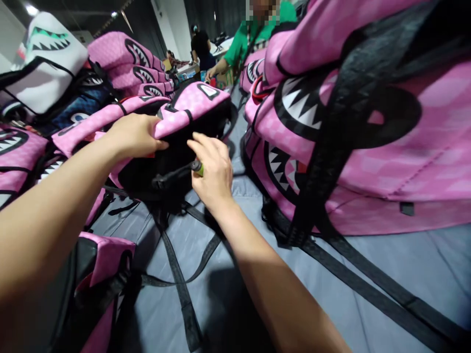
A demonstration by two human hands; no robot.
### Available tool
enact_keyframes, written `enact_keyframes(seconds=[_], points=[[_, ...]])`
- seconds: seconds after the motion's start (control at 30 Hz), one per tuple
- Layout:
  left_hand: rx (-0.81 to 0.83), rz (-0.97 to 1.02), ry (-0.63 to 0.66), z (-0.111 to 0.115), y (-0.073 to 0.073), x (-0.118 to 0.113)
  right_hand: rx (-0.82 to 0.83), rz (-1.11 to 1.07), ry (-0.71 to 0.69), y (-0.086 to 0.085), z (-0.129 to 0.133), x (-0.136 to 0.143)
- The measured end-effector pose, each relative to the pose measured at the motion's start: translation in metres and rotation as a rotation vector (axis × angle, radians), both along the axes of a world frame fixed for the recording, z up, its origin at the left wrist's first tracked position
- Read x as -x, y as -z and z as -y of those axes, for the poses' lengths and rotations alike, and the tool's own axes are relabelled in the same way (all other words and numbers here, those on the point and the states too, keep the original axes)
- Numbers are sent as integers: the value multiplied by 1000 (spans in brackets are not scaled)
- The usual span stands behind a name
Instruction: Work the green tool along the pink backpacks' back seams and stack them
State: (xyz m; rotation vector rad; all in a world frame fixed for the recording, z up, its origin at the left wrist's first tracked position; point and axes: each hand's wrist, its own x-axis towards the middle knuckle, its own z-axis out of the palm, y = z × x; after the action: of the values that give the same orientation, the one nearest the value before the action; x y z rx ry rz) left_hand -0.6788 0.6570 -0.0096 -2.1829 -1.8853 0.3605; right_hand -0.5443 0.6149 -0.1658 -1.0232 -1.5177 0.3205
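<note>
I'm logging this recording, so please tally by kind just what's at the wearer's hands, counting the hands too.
Bare hands: 2 (left hand, right hand)
Bags at the left hand's grip: 1 (pink-and-black bag)
Small items in the right hand: 1 (green-and-dark item, partly hidden by the hand)
Total: 4

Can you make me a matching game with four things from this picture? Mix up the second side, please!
Things:
1. Left hand
2. Right hand
3. White bag
4. Co-worker's sleeve

Places, colours and states:
A. Holding a small object with a dark round end
B. Green
C. On the edge of a pink bag
D. At the top left of the picture

Right pairs: 1-C, 2-A, 3-D, 4-B.
</note>
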Motion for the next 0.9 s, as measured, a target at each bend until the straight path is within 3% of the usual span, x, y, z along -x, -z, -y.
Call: enact_keyframes(seconds=[0.1, 0.2, 0.27, 0.43, 0.6, 0.7, 0.9], points=[[32, 67, -9, 22, -10, 2, 100, 73, -121, -2, 9, 9], [34, 141, -29, 32, -16, 7, 315, -272, -155, -3, 16, 27], [51, 177, -16, 33, -15, 10, 461, -423, -149, -7, 12, 35], [87, 217, -16, 27, -14, 20, 702, -396, -198, -25, -13, 41], [128, 308, -53, 22, -17, 31, 841, -541, -246, -39, -17, 39], [138, 284, -20, 22, -15, 32, 821, -635, -240, -44, -14, 39], [210, 297, 1, 23, -11, 30, 836, -388, -232, -56, -12, 44]])
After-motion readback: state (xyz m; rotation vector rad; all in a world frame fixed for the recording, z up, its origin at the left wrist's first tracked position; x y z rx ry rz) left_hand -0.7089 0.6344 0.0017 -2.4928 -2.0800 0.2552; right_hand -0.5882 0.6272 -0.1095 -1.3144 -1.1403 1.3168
